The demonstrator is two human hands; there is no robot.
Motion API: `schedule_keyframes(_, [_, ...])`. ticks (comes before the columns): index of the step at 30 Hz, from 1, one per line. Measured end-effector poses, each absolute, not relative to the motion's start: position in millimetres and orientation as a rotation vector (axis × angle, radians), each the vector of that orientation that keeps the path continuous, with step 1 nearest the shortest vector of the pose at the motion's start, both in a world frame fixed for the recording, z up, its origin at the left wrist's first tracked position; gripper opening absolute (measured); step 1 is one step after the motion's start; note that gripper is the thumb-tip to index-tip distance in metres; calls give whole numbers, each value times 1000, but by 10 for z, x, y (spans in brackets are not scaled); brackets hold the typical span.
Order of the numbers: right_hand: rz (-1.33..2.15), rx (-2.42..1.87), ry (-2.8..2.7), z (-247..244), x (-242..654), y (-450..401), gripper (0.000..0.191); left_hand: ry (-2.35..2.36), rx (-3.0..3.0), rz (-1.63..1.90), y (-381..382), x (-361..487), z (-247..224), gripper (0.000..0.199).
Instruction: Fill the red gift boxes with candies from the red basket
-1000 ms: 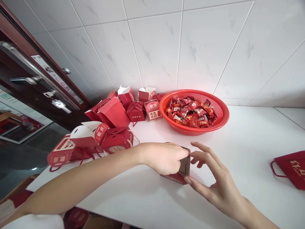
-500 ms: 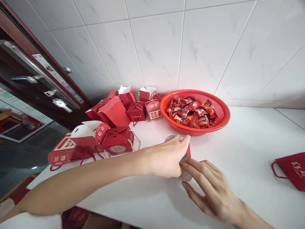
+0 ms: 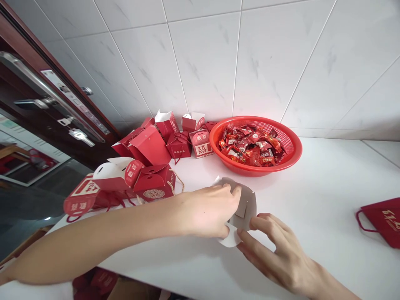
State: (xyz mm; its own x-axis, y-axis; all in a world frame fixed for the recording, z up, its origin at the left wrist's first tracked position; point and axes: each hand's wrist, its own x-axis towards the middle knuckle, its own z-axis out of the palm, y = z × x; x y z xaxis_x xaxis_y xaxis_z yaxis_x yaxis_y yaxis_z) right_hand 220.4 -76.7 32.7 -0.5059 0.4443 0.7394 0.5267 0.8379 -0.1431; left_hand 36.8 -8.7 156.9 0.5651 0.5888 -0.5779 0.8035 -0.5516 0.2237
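A small paper gift box (image 3: 245,200) lies on the white table in front of me, its pale grey inside facing up and its white end flap (image 3: 229,237) pointing toward me. My left hand (image 3: 212,210) reaches across from the left and is closed on the box's left side, hiding part of it. At the near right corner, my right hand (image 3: 276,250) has its fingers and thumb bent round the box edge and the flap. Just beyond the box is a red plastic basket (image 3: 293,143) holding many red-wrapped candies (image 3: 250,146).
Red gift boxes stand to the left, among them one with a rope handle (image 3: 154,183) and one with a white inside (image 3: 114,173). A dark red box (image 3: 383,221) with a cord lies at the right. Behind is a tiled wall (image 3: 203,62); a door (image 3: 46,96) stands left.
The box has opened out, so its grey inside and near flap show more. My left hand has shifted slightly left and down; my right fingers have moved onto the box's near right edge.
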Motion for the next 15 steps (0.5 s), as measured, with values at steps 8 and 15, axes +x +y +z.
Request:
schedule_keyframes(8, [87, -681, -2157, 334, 2178, -790, 24, 772, 2320, -1086, 128, 729, 1475, 23])
schedule_keyframes(15, [67, -755, -2132, 347, 2208, -764, 25, 621, 2210, -1078, 369, 939, 904, 32])
